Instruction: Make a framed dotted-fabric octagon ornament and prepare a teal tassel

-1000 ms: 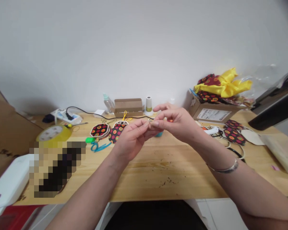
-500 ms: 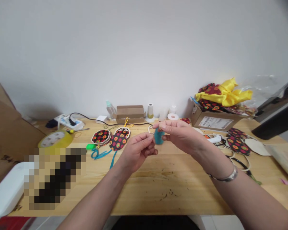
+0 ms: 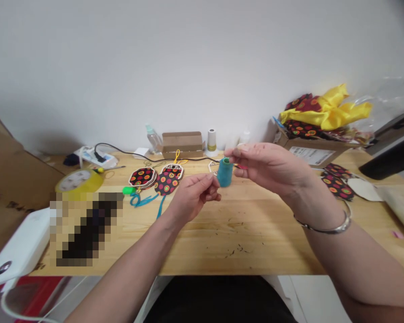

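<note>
A teal cone of thread (image 3: 225, 174) stands on the table between my hands, a green rim at its top. My left hand (image 3: 200, 190) is closed in a pinch just left of the cone, its fingertips overlapping the cone's edge in view. On the other side my right hand (image 3: 267, 168) is raised a little higher, thumb and forefinger pressed together beside the cone's top. Whatever either pinch holds is too fine to make out. Left of my hands lies a dark patterned fabric pouch (image 3: 167, 181) with a yellow loop and a teal ribbon.
A stack of patterned octagonal pieces (image 3: 142, 177) lies left, near a yellow tape roll (image 3: 79, 183). An open brown box (image 3: 183, 146) and a white spool (image 3: 212, 140) stand by the wall. A carton (image 3: 314, 154) heaped with fabric is at right. Dark scraps dot the wood.
My right hand has moved up and right, away from my left, uncovering more of the thread cone. The whole view has tilted downward.
</note>
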`<state>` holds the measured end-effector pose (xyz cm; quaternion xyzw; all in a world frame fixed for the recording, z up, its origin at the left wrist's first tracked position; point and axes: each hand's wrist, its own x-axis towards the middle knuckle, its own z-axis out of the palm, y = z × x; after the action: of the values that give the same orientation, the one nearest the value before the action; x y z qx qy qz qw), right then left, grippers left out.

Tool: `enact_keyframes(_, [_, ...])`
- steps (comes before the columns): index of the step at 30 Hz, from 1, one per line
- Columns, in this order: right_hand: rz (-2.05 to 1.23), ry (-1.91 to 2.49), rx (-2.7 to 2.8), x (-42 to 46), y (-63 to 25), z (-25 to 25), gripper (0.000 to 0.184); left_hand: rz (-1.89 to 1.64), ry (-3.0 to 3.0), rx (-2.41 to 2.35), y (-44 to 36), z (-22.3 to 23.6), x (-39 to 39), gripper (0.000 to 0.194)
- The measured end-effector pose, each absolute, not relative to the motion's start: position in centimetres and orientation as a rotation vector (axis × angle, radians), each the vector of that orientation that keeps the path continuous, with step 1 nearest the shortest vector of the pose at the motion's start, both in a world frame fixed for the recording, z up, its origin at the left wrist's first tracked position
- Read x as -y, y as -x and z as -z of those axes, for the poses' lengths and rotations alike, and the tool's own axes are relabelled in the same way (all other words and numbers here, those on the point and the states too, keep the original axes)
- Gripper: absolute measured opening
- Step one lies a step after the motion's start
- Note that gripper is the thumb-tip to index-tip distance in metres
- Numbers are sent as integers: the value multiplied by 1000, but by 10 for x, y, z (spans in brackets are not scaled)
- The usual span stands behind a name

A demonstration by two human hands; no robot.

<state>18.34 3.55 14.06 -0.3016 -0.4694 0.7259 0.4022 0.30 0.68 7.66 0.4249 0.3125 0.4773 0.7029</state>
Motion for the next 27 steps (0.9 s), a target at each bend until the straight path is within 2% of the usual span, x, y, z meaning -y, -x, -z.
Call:
enact_keyframes(12, [-1764,761,1209,-31,-187,-151,10,-1033,-1006,-687,-3,-70,-4,24])
enact_keyframes(21, [-1439,814,1416,-25,-187,-148,16,-1050,-1126,-878,4,-72,2,20])
enact_keyframes(25, [-1361,821,1477,-20,-189,-152,12,-1371,-1200,-1051,12,-83,6,13])
enact_keyframes(27, [-1352,810,1508,-17,-188,-153,11,-1640,-1167,-1100,12,-92,8,19])
